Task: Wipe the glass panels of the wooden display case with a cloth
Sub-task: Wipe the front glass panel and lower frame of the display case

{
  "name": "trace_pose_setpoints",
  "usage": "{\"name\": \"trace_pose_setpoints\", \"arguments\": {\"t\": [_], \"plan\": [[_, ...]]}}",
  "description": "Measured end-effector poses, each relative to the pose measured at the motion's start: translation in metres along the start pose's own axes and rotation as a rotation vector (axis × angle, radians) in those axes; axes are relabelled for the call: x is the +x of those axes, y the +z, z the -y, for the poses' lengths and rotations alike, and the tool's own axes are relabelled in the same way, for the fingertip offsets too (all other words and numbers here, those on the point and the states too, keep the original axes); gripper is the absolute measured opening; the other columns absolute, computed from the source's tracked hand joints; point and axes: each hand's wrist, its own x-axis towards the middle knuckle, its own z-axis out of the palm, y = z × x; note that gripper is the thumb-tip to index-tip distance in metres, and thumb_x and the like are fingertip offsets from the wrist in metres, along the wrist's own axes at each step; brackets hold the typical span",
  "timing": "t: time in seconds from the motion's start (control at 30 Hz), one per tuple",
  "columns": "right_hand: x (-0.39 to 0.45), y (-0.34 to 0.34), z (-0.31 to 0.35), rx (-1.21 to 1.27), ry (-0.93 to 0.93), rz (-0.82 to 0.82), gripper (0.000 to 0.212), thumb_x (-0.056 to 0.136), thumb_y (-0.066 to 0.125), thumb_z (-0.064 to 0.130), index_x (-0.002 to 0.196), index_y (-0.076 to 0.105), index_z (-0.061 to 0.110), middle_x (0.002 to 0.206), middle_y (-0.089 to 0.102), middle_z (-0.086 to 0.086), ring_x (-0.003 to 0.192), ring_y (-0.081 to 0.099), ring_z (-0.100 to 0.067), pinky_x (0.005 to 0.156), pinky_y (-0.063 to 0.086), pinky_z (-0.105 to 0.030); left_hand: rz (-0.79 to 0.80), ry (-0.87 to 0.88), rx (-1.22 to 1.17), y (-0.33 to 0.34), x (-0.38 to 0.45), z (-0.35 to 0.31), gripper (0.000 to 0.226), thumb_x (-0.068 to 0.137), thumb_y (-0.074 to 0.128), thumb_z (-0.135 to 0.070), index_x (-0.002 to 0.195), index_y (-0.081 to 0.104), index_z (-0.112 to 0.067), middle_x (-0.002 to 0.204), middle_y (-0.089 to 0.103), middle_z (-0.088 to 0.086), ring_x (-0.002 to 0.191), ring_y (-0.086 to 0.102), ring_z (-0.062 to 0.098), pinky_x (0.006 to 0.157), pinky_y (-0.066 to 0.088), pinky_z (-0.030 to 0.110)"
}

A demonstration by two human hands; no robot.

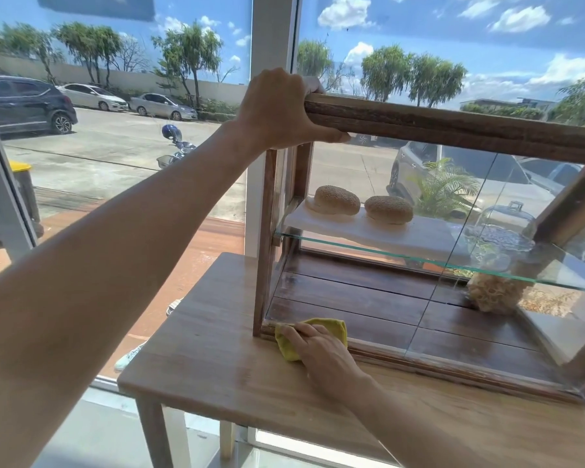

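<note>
A wooden display case (453, 125) with glass panels stands on a wooden table. My left hand (281, 109) grips the case's top left corner, fingers over the top rail and thumb under it. My right hand (321, 346) presses a folded yellow cloth (286, 347) against the lower left corner of the front glass panel (368, 298), by the bottom rail. Part of the cloth is hidden under my fingers.
Inside, a glass shelf (402, 258) carries a white board with two seeded buns (338, 199) and a glass dome (504, 228); a pale sponge-like object (493, 293) sits below. The wooden table (217, 349) ends at left. Large windows stand close behind.
</note>
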Motion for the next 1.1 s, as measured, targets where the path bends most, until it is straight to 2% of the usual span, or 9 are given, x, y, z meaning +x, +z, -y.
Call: {"name": "trace_pose_setpoints", "arguments": {"t": [0.1, 0.47, 0.6, 0.73, 0.8, 0.87, 0.93, 1.0, 1.1], "plan": [[-0.013, 0.001, -0.014, 0.024, 0.032, -0.005, 0.081, 0.076, 0.054, -0.003, 0.146, 0.024, 0.023, 0.145, 0.038, -0.004, 0.129, 0.039, -0.028, 0.107, 0.034, -0.035, -0.005, -0.004, 0.008, -0.001, 0.0, -0.001, 0.088, 0.055, 0.046, -0.086, 0.106, 0.069, -0.018, 0.077, 0.071, 0.0, 0.066, 0.059, 0.012, 0.071, 0.041, 0.019], [-0.052, -0.013, -0.038, 0.052, 0.149, 0.011, 0.078, 0.077, 0.048, -0.006, 0.145, 0.026, 0.027, 0.147, 0.038, 0.002, 0.133, 0.036, -0.024, 0.107, 0.033, -0.032, -0.021, 0.009, 0.013, 0.0, 0.001, -0.001, 0.091, 0.055, 0.045, -0.087, 0.106, 0.069, -0.016, 0.078, 0.072, 0.003, 0.071, 0.064, 0.018, 0.077, 0.047, 0.026], [-0.063, -0.02, -0.044, 0.03, 0.171, 0.03, 0.078, 0.076, 0.048, -0.006, 0.144, 0.027, 0.026, 0.146, 0.038, 0.002, 0.132, 0.036, -0.023, 0.107, 0.031, -0.028, -0.006, 0.012, 0.014, -0.001, 0.0, -0.001, 0.092, 0.055, 0.045, -0.087, 0.105, 0.069, -0.014, 0.076, 0.071, 0.004, 0.066, 0.061, 0.017, 0.072, 0.042, 0.023], [-0.073, -0.034, -0.048, -0.043, 0.164, 0.029, 0.062, 0.078, 0.048, -0.004, 0.136, 0.04, 0.019, 0.136, 0.049, 0.001, 0.126, 0.041, -0.02, 0.097, 0.027, -0.018, 0.001, 0.007, 0.037, -0.002, 0.0, -0.003, 0.083, 0.059, 0.053, -0.082, 0.105, 0.068, -0.015, 0.073, 0.069, 0.004, 0.064, 0.057, 0.016, 0.068, 0.038, 0.022], [-0.072, -0.051, -0.046, -0.039, 0.124, -0.068, 0.05, 0.077, 0.051, -0.008, 0.121, 0.053, 0.015, 0.123, 0.059, 0.002, 0.12, 0.046, -0.019, 0.091, 0.024, -0.016, 0.0, 0.001, 0.035, -0.002, 0.0, -0.003, 0.086, 0.057, 0.05, -0.086, 0.103, 0.069, -0.016, 0.072, 0.069, 0.003, 0.064, 0.059, 0.017, 0.068, 0.04, 0.022], [-0.066, -0.073, -0.043, -0.034, 0.058, -0.29, 0.055, 0.066, 0.062, -0.015, 0.113, 0.057, 0.014, 0.115, 0.066, -0.001, 0.112, 0.054, -0.023, 0.094, 0.035, -0.026, -0.003, -0.009, 0.027, -0.002, -0.001, -0.003, 0.092, 0.052, 0.042, -0.09, 0.101, 0.069, -0.017, 0.07, 0.068, 0.002, 0.062, 0.056, 0.016, 0.069, 0.042, 0.023], [-0.051, -0.097, -0.041, -0.061, -0.021, -0.587, 0.061, 0.062, 0.068, -0.016, 0.114, 0.054, 0.012, 0.121, 0.064, -0.004, 0.112, 0.053, -0.022, 0.096, 0.041, -0.033, -0.004, -0.012, 0.026, -0.003, -0.001, -0.003, 0.093, 0.052, 0.041, -0.09, 0.101, 0.069, -0.017, 0.07, 0.068, 0.002, 0.061, 0.053, 0.014, 0.069, 0.041, 0.023], [-0.029, -0.125, -0.04, -0.126, -0.136, -0.777, 0.056, 0.067, 0.066, -0.015, 0.117, 0.054, 0.008, 0.13, 0.058, -0.008, 0.119, 0.048, -0.022, 0.1, 0.04, -0.036, -0.001, -0.013, 0.032, -0.005, -0.001, -0.004, 0.089, 0.054, 0.047, -0.089, 0.102, 0.069, -0.018, 0.07, 0.068, 0.003, 0.061, 0.053, 0.015, 0.068, 0.04, 0.023], [-0.002, -0.144, -0.054, -0.298, -0.201, -0.766, 0.048, 0.077, 0.058, -0.011, 0.123, 0.059, 0.004, 0.14, 0.049, -0.011, 0.131, 0.043, -0.024, 0.107, 0.037, -0.04, -0.01, -0.001, 0.043, -0.006, -0.003, -0.004, 0.081, 0.058, 0.053, -0.084, 0.102, 0.069, -0.018, 0.07, 0.069, 0.004, 0.065, 0.059, 0.019, 0.068, 0.039, 0.024]]}}
